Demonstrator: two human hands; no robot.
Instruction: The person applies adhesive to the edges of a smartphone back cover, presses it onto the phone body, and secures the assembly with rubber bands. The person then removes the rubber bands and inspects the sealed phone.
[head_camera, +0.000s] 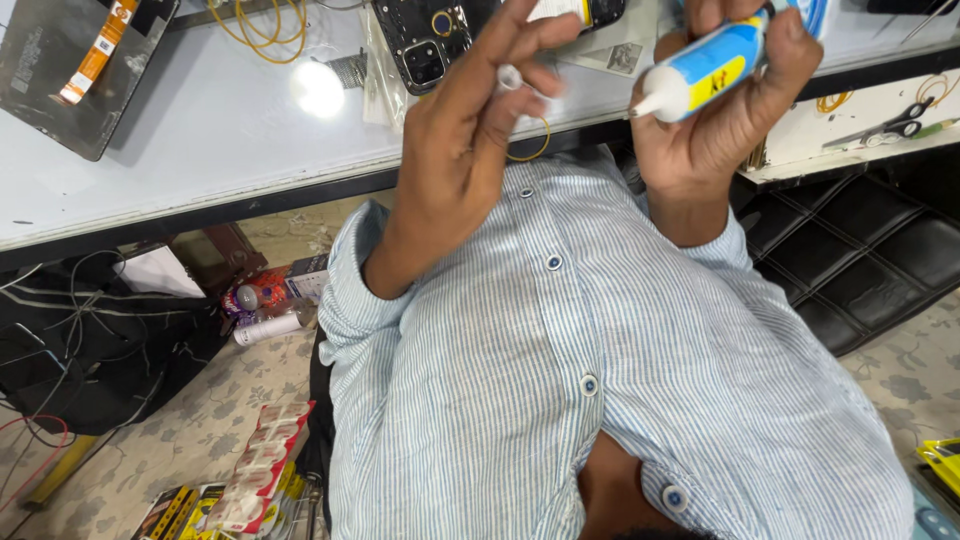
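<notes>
Your right hand (735, 110) is wrapped tight around a blue-and-yellow glue tube (705, 70), white nozzle pointing left, held above the white bench (200, 130) edge. Your left hand (470, 130) pinches a small white cap (510, 76) between fingertips — just beside the nozzle, not touching. An opened phone (430, 40) lies behind.

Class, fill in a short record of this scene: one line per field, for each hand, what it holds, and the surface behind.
Left hand: pinches a small white cap at the fingertips
Right hand: grips a blue and yellow glue tube with a white nozzle
Nozzle: uncapped, pointing left
Surface: white worktable
On the table: opened black phone
</notes>
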